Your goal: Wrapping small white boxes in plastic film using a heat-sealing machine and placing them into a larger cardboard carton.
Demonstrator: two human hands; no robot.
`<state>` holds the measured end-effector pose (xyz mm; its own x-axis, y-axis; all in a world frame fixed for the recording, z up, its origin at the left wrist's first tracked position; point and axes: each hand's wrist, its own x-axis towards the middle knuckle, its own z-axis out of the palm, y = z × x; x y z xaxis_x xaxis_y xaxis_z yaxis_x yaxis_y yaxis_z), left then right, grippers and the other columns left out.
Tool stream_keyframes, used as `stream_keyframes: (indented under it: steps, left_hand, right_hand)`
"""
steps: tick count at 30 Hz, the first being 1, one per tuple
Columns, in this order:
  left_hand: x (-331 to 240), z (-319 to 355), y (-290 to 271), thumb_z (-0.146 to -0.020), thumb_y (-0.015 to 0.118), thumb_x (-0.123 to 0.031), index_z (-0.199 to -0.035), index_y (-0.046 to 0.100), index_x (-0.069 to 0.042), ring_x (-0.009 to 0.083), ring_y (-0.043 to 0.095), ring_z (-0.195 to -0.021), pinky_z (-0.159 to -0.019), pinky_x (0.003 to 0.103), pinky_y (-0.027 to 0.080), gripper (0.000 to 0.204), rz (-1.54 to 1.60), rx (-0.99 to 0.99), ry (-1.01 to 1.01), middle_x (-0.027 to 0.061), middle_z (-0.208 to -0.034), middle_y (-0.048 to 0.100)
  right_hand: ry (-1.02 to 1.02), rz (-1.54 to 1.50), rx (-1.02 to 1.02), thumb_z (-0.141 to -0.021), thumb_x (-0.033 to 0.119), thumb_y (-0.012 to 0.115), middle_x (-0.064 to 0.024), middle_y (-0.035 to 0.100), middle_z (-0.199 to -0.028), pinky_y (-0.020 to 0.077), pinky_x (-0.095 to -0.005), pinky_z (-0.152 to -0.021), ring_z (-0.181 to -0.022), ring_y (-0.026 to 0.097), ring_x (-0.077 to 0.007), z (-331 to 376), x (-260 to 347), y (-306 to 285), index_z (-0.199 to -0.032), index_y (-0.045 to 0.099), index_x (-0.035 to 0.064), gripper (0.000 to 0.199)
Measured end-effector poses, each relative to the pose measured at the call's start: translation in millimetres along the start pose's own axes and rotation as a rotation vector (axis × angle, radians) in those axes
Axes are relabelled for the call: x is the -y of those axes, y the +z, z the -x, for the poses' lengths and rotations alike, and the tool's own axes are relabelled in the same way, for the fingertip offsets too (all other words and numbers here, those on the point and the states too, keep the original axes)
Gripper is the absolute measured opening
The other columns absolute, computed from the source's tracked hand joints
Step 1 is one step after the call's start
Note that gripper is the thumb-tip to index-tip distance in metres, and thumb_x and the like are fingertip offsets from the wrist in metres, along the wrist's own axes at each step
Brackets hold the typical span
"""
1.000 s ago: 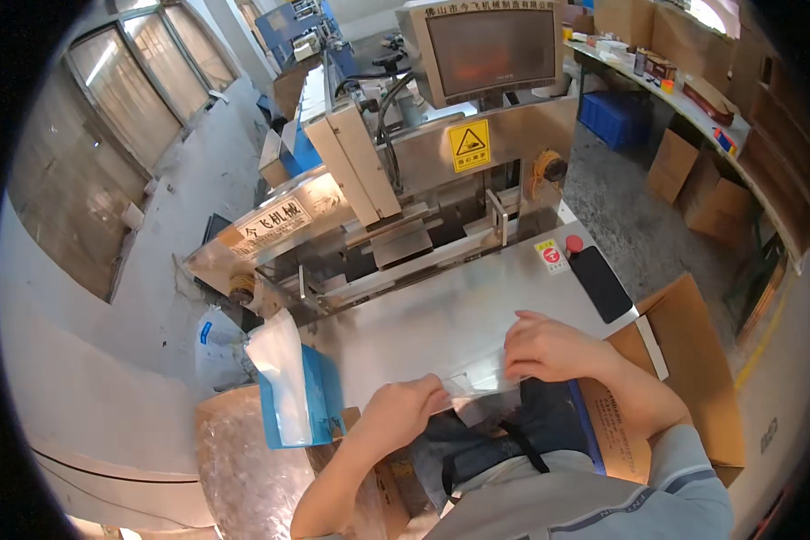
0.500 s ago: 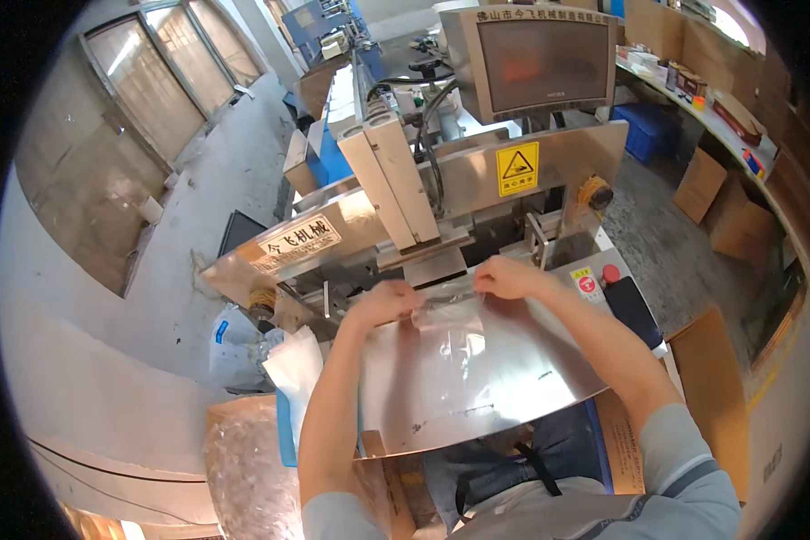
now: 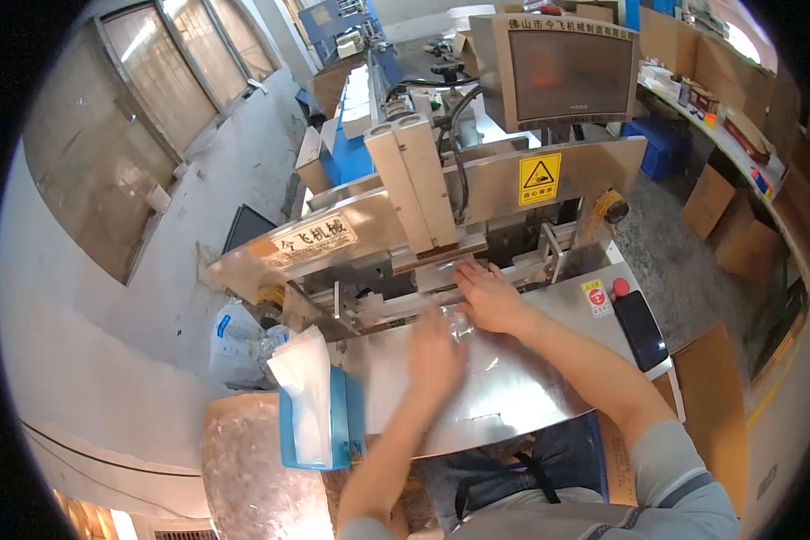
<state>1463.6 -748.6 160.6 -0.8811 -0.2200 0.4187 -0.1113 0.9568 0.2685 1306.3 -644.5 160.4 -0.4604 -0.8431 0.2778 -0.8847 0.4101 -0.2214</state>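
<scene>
A clear plastic film or bag (image 3: 462,328) lies on the shiny metal worktable (image 3: 396,382), in front of the machine's pressing head (image 3: 409,189). My right hand (image 3: 490,299) rests at the machine's front opening, fingers stretched out and fairly flat, its tips just below the head. Close by on the left, my left hand (image 3: 436,346) is beside the film, over the table, but motion blurs its fingers. How much of the film lies under my hands cannot be made out.
Left of the table stands a blue bin (image 3: 340,418) with white sheets (image 3: 303,387) in it, above a large clear plastic bag (image 3: 261,468). A black phone (image 3: 641,330) and red button (image 3: 621,287) are at the right. A metal crossbar (image 3: 490,193) and monitor (image 3: 571,76) stand ahead.
Both hands held the film's edge apart before. Now my right hand has moved forward and left to the opening, and my left hand has come back and right. The view has shifted slightly.
</scene>
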Motion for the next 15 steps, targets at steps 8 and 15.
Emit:
stream_keyframes:
  steps: [8, 15]
  left_hand:
    - [-47.1, 108.1, 16.1, -0.092, 0.062, -0.049, -0.138, 0.047, 0.005, 0.0465, 0.036, -0.138, -0.112, 0.063, 0.024, 0.072, 0.022, -0.007, -0.091, 0.0313, -0.146, 0.041]
    - [-51.9, 109.9, 14.9, -0.092, 0.062, -0.048, -0.137, 0.049, 0.004, 0.0460, 0.037, -0.138, -0.112, 0.064, 0.023, 0.070, 0.027, -0.020, -0.103, 0.0310, -0.144, 0.044]
  right_hand:
    - [-0.005, -0.056, -0.010, -0.090, 0.034, 0.065, -0.0195, 0.046, -0.148, 0.0315, -0.0567, -0.113, -0.140, 0.040, -0.0340, -5.8, 14.8, -3.7, -0.139, 0.047, 0.0014, 0.062]
    - [0.014, -0.058, 0.022, -0.093, 0.039, 0.061, -0.0197, 0.047, -0.146, 0.0315, -0.0563, -0.113, -0.138, 0.042, -0.0352, -5.2, 19.7, -11.7, -0.139, 0.046, 0.0013, 0.062]
